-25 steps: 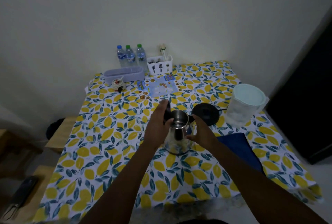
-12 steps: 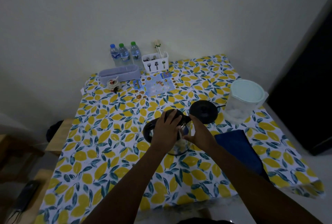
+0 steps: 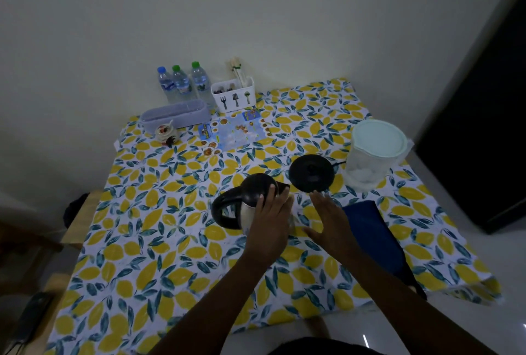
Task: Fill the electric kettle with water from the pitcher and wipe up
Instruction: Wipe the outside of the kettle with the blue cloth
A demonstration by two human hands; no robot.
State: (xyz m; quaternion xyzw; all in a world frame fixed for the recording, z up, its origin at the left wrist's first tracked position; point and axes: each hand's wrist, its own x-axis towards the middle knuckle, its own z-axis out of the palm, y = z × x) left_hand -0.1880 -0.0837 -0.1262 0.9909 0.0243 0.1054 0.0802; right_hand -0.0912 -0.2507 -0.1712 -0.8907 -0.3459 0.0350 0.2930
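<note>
The steel electric kettle [image 3: 250, 198] stands in the middle of the table with its black lid down and its black handle pointing left. My left hand [image 3: 270, 221] grips the kettle's right side, fingertips on the lid's edge. My right hand [image 3: 330, 218] hovers just right of the kettle with fingers spread, holding nothing. The kettle's black round base [image 3: 311, 173] lies behind it to the right. The clear pitcher [image 3: 375, 155] with a pale lid stands at the table's right edge. A folded dark blue cloth [image 3: 370, 232] lies right of my right hand.
At the back stand three water bottles [image 3: 182, 82], a white cutlery holder [image 3: 234, 97], a lilac container [image 3: 176, 118], a small ornament [image 3: 166, 135] and a printed sheet [image 3: 236, 132]. The lemon-pattern tablecloth [image 3: 142, 240] covers the table. A wooden bench [image 3: 76, 229] sits to the left.
The kettle's lid, open a second ago, is now closed under my left hand. My right hand has let go of the kettle and moved away to the right.
</note>
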